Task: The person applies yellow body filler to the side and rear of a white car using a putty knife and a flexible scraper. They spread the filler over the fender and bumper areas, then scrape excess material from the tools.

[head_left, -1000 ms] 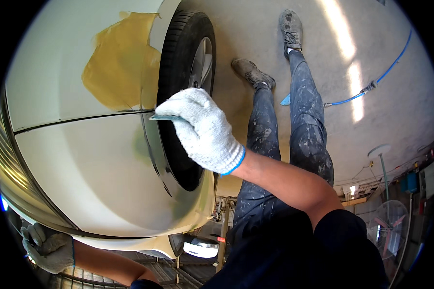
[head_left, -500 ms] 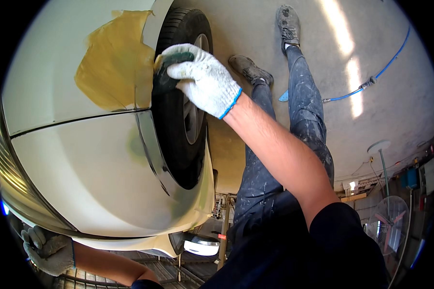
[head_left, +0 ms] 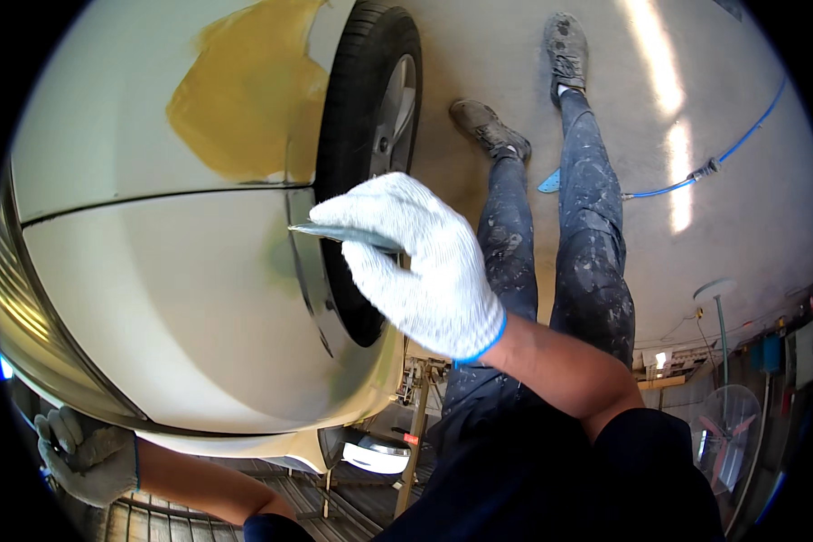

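My right hand (head_left: 425, 271), in a white knit glove with a blue cuff, pinches a thin dark-green filler spreader (head_left: 345, 235). The spreader is seen nearly edge-on, its tip appearing in front of the wheel-arch edge of a pale car body (head_left: 163, 316). Above it, an ochre-yellow filler patch (head_left: 248, 95) covers part of the panel beside the black tire (head_left: 334, 135). At the lower left, my gloved left hand (head_left: 90, 456) has its fingers curled by the car's far edge. What it holds, if anything, cannot be made out.
A panel seam crosses the car below the patch. My legs and dusty shoes (head_left: 565, 54) are beside the wheel. A blue air hose (head_left: 668, 188) and a light-blue flat piece (head_left: 549, 182) lie on the concrete floor. A standing fan (head_left: 727, 434) is at the lower right.
My right hand has come away from the patch edge, moving down and right with the spreader, which has turned from broadside to edge-on. My left hand has barely moved.
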Demonstrator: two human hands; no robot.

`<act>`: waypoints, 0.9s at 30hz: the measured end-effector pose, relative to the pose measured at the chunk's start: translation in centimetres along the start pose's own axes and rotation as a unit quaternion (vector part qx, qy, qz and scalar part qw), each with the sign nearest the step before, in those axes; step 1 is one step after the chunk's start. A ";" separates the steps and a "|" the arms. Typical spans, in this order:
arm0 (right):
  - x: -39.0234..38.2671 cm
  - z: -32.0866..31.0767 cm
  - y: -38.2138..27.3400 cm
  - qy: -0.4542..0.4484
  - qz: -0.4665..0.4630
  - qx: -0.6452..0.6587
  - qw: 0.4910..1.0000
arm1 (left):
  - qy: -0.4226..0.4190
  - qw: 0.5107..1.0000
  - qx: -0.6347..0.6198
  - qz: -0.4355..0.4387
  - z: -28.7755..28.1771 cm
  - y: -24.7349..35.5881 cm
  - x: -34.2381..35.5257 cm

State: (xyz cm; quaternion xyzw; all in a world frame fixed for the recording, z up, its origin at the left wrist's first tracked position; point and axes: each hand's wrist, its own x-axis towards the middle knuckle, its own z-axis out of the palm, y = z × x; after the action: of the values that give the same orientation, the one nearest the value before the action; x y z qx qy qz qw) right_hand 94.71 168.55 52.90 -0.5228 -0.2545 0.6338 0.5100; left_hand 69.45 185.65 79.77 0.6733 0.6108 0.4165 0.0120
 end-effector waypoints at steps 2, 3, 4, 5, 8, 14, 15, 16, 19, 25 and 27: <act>-0.2 0.8 -0.6 0.038 -0.036 -0.018 0.999 | -0.006 0.998 -0.034 -0.046 -0.3 0.1 0.9; 0.1 1.1 -0.5 0.051 -0.064 -0.044 0.996 | 0.018 0.998 -0.004 -0.052 -0.3 0.1 0.8; 0.4 1.2 -0.4 0.066 -0.092 -0.072 0.991 | 0.042 0.997 0.023 -0.059 0.9 0.7 0.4; 0.6 1.5 -0.1 0.070 -0.082 -0.056 0.993 | 0.019 0.999 0.023 -0.039 -0.5 0.1 1.2; 1.0 2.8 -0.2 0.088 -0.090 -0.048 0.991 | -0.004 0.998 0.060 0.022 0.3 0.5 -0.5; 1.1 2.8 -0.5 0.054 -0.117 -0.087 0.988 | -0.099 0.988 0.059 0.105 -1.3 -0.6 0.3; 1.1 2.7 -0.5 0.054 -0.117 -0.091 0.987 | -0.098 0.987 0.063 0.111 -1.5 -0.6 0.3; 1.2 2.6 -0.5 0.054 -0.114 -0.096 0.987 | -0.093 0.984 0.078 0.126 -1.1 -0.7 0.0; 2.0 2.9 -0.4 0.061 -0.136 -0.102 0.984 | -0.124 0.983 -0.119 -0.066 -2.2 -0.2 1.3; -0.9 4.1 -1.0 -0.016 -0.136 -0.142 0.980 | -0.099 0.994 -0.029 -0.024 -2.2 -0.4 1.1; -3.2 4.9 -0.2 -0.021 -0.161 -0.152 0.975 | -0.059 0.997 -0.022 0.046 -0.8 -0.8 0.1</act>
State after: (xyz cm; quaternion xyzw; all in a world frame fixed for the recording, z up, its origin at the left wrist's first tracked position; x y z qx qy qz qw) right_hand 90.09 166.76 55.94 -0.5329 -0.4394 0.5081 0.5146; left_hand 68.28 185.50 79.91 0.7236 0.5684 0.3892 0.0434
